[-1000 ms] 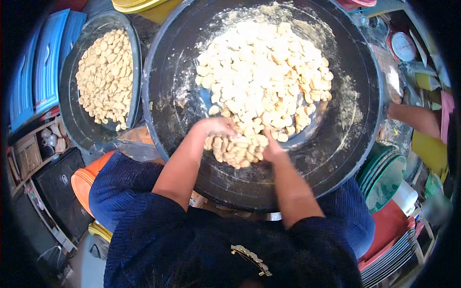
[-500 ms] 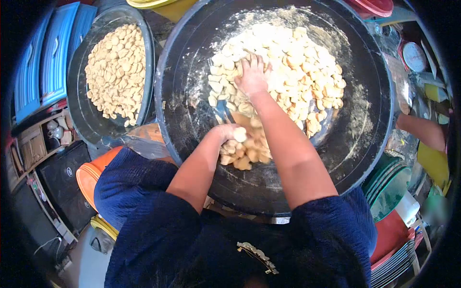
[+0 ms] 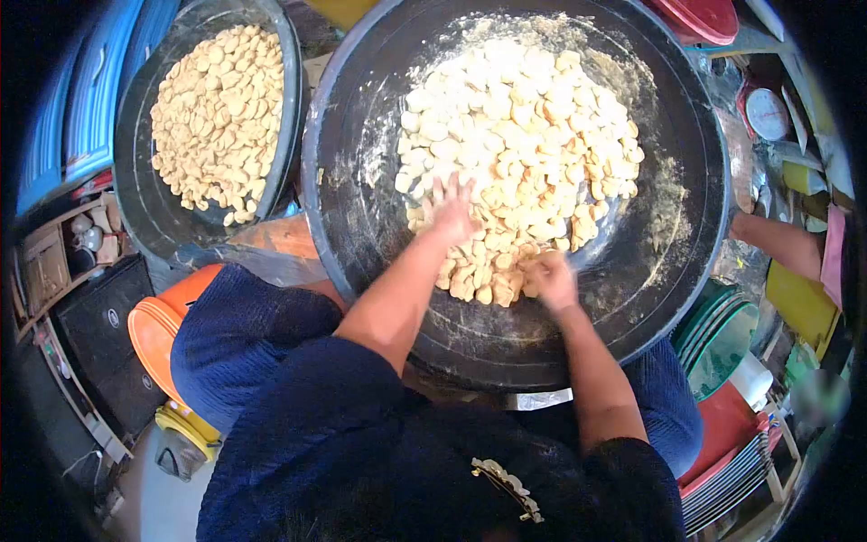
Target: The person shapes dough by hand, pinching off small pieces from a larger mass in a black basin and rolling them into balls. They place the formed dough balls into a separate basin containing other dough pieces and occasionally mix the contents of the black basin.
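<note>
A heap of small, rounded, pale tan pieces, like dough lumps [image 3: 533, 135], lies in a large round black basin [image 3: 397, 312] dusted with pale powder. My left hand [image 3: 454, 212] rests on the near left part of the heap, fingers spread. At the heap's near right edge, my right hand [image 3: 553, 278] is slightly blurred, its fingers curled against the pieces; whatever is inside them is hidden. Strong light washes out the heap's upper left part.
Left of the basin stands a smaller dark tub [image 3: 135, 172] of similar pieces [image 3: 221, 117]. Orange lids [image 3: 158, 339] are by my left knee, green ones [image 3: 722, 339] by my right. Another person's arm [image 3: 781, 244] reaches to the basin's right rim. A scale [image 3: 766, 113] sits beyond.
My left hand has moved up and right onto the heap. My right hand has come down to its near right edge. The loose pieces near me now lie against the heap.
</note>
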A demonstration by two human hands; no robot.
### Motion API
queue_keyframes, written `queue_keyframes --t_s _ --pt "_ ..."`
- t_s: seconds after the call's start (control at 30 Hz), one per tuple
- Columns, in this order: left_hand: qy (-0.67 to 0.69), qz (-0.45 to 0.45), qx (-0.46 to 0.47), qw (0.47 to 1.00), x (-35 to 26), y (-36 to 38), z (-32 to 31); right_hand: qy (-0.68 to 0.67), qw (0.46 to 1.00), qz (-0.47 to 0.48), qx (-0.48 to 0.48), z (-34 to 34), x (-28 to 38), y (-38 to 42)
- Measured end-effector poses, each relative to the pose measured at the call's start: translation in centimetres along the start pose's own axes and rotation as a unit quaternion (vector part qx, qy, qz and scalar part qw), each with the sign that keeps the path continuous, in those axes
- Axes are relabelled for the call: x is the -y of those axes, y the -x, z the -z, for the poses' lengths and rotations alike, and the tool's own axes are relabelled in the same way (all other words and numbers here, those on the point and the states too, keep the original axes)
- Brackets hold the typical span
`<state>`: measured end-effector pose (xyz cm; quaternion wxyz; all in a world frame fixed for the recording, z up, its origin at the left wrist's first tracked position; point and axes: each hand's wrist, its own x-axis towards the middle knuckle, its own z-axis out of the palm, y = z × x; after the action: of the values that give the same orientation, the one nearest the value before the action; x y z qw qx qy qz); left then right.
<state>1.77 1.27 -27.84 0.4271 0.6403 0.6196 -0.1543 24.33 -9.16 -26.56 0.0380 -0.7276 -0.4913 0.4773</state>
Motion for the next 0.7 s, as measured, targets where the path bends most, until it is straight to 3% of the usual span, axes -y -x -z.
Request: queue_keyframes --t_s 0.03,0.1,0.13,0.17,0.2,0.23,0.27,0.3,0.33,0.37,0.43,0.47,0.53,0.57,0.6,0.63,0.7 --pt "0.002 -0.012 -0.009 1.000 0.1 1.2 -2.5 -0.059 0.989 -0.079 -0.109 0.7 -3.8 -1.3" --pt "0.002 -0.019 -0.023 1.000 1.3 1.3 -2.5 0.206 0.966 -0.152 -0.030 3.3 -7.1 -3.7" --pt "0.134 -0.025 0.187 0.973 2.4 0.8 0.9 0.204 0.967 -0.150 -0.028 2.8 -6.5 -4.7" --pt "0.258 -0.029 0.389 0.884 3.4 0.5 3.6 0.049 0.968 -0.247 0.006 1.9 -5.5 -5.3" --pt "0.231 -0.023 0.264 0.936 4.0 0.0 5.5 -0.109 0.935 -0.335 0.036 0.9 -4.5 -5.4" --pt "0.294 -0.054 0.106 0.948 5.5 -1.1 6.4 -0.219 0.909 -0.352 0.048 -1.3 -4.5 -5.5" --pt "0.353 -0.056 -0.059 0.932 7.3 -2.6 6.3 -0.326 0.870 -0.365 0.059 -4.1 -3.9 -5.4" --pt "0.349 -0.017 -0.170 0.921 8.3 -3.8 6.6 -0.331 0.873 -0.330 0.137 -5.0 0.9 -4.2" --pt "0.463 0.034 -0.203 0.862 8.6 -5.0 5.7 -0.290 0.904 -0.252 0.188 -9.0 -1.6 -5.7" --pt "0.560 0.030 -0.129 0.818 9.5 -6.1 4.9 -0.207 0.930 -0.254 0.166 -4.8 8.8 -1.1" --pt "0.543 -0.002 -0.205 0.814 10.8 -8.5 1.3 -0.262 0.901 -0.169 0.303 -6.5 5.2 -3.3" --pt "0.542 0.001 -0.201 0.816 10.9 -8.8 -0.4 -0.255 0.908 -0.154 0.293 -4.5 5.6 -2.8" --pt "0.503 0.097 -0.250 0.822 10.3 -8.4 -3.3 -0.229 0.915 -0.153 0.294 0.0 4.9 -2.7" --pt "0.326 0.146 -0.176 0.917 8.6 -5.6 -1.9 -0.179 0.931 -0.160 0.273 0.7 1.8 -3.6" --pt "0.237 0.106 -0.127 0.957 8.1 -5.0 -1.9 -0.171 0.922 -0.224 0.267 1.4 -0.6 -4.4" --pt "0.145 0.066 -0.074 0.984 7.8 -4.7 -1.9 -0.170 0.921 -0.224 0.268 0.7 -3.2 -5.4" --pt "0.207 0.155 0.216 0.942 5.9 -2.5 3.5 -0.199 0.892 -0.296 0.280 -1.6 -7.8 -6.3"
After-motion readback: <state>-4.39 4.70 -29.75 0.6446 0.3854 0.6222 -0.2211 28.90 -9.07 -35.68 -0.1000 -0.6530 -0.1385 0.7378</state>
